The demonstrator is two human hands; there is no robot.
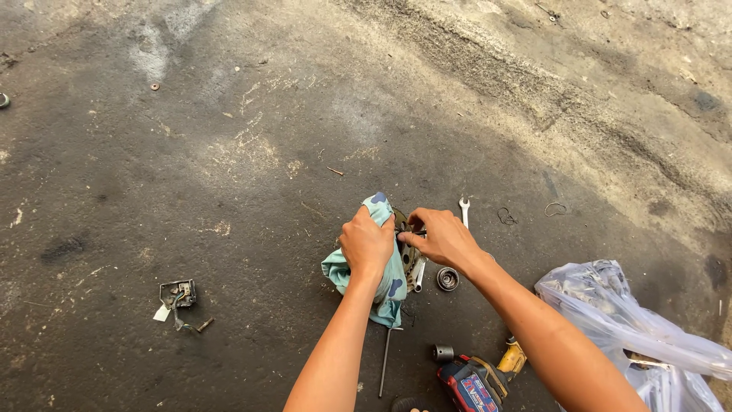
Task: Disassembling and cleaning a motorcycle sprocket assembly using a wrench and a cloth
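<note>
My left hand (pixel 365 243) is closed on a light green rag with blue spots (pixel 387 284), pressed against a dark round metal part (pixel 406 246) on the concrete floor. My right hand (pixel 442 238) grips that metal part from its right side, fingers pinched on its edge. Most of the part is hidden by the rag and my hands.
Close by on the floor (pixel 229 152) lie a small spanner (pixel 463 210), a bearing ring (pixel 447 278), a socket (pixel 443 352), a thin rod (pixel 385 362) and a red-and-yellow power tool (pixel 479 378). A clear plastic bag (pixel 633 328) sits at right, a small wired part (pixel 178 297) at left.
</note>
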